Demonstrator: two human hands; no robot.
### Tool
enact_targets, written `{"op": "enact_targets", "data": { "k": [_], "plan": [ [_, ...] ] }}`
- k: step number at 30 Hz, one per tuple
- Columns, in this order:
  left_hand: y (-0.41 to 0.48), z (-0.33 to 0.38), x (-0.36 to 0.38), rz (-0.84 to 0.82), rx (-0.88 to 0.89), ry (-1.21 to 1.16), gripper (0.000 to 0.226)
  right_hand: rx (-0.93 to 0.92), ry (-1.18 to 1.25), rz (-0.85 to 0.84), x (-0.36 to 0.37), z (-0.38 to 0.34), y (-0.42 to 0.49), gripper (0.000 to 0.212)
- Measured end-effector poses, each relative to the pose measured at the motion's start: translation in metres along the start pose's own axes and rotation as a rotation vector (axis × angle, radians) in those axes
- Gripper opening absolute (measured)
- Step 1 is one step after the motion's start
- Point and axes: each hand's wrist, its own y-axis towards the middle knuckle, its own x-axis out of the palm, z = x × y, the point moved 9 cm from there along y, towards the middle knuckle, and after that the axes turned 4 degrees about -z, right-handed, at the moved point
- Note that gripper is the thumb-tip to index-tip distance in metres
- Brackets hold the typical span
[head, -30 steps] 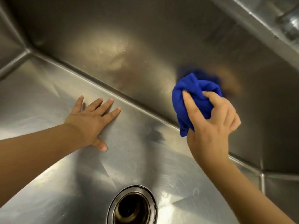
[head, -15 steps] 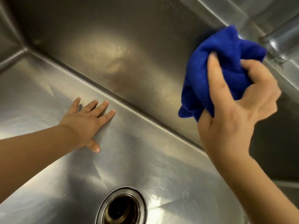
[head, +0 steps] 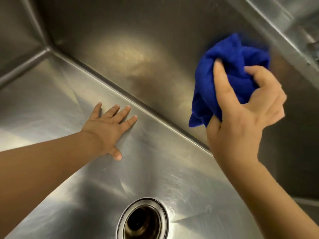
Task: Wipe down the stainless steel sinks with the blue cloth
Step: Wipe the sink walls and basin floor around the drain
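- The stainless steel sink [head: 155,23] fills the whole view: a deep basin with a brushed far wall, a side wall meeting it in a corner at the left, and a scratched floor [head: 181,178] that catches bright glare
- The right hand [head: 241,121] is raised in front of the far wall at the right, well above the floor. Its thumb lies straight along the cloth and its fingers curl into the fabric from the other side, so it grips the bundle
- The blue cloth [head: 231,69] is bunched into a loose wad in that hand. Its upper part meets its own blue reflection on the far wall just below the rim [head: 269,26], and one corner hangs down beside the heel of the palm
- The left hand [head: 107,130] lies palm down on the sink floor near the seam with the far wall — fingers straight and slightly spread, thumb out to the side, holding nothing
- The drain [head: 142,219] sits in the floor at the bottom edge, a round metal ring around a dark opening, between the two forearms
- A metal fitting [head: 310,43] shows beyond the rim at the top right — too blurred to tell what it is
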Motion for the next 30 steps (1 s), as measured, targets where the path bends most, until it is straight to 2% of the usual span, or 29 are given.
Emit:
{"op": "enact_targets", "data": {
  "k": [1, 3, 6, 8, 10, 13, 15, 17, 18, 20, 22, 23, 26, 30],
  "plan": [
    [0.000, 0.000, 0.000, 0.003, -0.001, -0.003, 0.119, -0.005, -0.024, 0.032, 0.004, 0.000, -0.002, 0.041],
    [0.001, 0.000, 0.000, 0.005, 0.000, -0.013, 0.119, -0.083, -0.086, -0.025, 0.032, -0.005, -0.024, 0.040],
    [0.002, 0.001, 0.001, 0.011, 0.003, -0.035, 0.120, -0.224, -0.174, -0.302, 0.089, -0.010, -0.075, 0.048],
    [0.002, 0.001, 0.001, 0.012, 0.006, -0.049, 0.119, -0.218, -0.168, -0.400, 0.099, -0.011, -0.081, 0.057],
    [0.001, 0.000, 0.001, 0.007, 0.012, -0.055, 0.119, -0.187, -0.131, -0.364, 0.086, -0.016, -0.066, 0.061],
    [0.002, 0.000, 0.001, 0.000, 0.013, -0.053, 0.120, -0.099, -0.040, -0.187, 0.050, -0.022, -0.032, 0.072],
    [0.002, 0.000, 0.001, -0.005, 0.014, -0.055, 0.120, -0.045, -0.032, -0.078, 0.038, -0.024, -0.021, 0.069],
    [0.002, 0.000, 0.002, -0.010, 0.021, -0.053, 0.119, -0.051, -0.070, -0.053, 0.050, -0.024, -0.026, 0.059],
    [0.002, -0.001, 0.002, -0.011, 0.024, -0.057, 0.119, -0.103, -0.089, -0.109, 0.066, -0.027, -0.036, 0.053],
    [0.002, -0.001, 0.002, -0.009, 0.025, -0.074, 0.121, -0.250, -0.155, -0.344, 0.106, -0.038, -0.065, 0.045],
    [0.002, -0.001, 0.001, 0.004, 0.028, -0.091, 0.121, -0.268, -0.176, -0.494, 0.123, -0.041, -0.084, 0.051],
    [0.000, -0.001, 0.001, 0.011, 0.035, -0.094, 0.120, -0.232, -0.152, -0.502, 0.119, -0.041, -0.079, 0.057],
    [-0.010, -0.014, 0.000, 0.007, 0.039, -0.124, 0.120, -0.145, -0.051, -0.316, 0.071, -0.050, -0.028, 0.069],
    [-0.021, -0.065, -0.004, -0.027, -0.062, -0.080, 0.124, -0.060, 0.058, 0.049, 0.003, -0.058, 0.043, 0.056]
  ]
}}
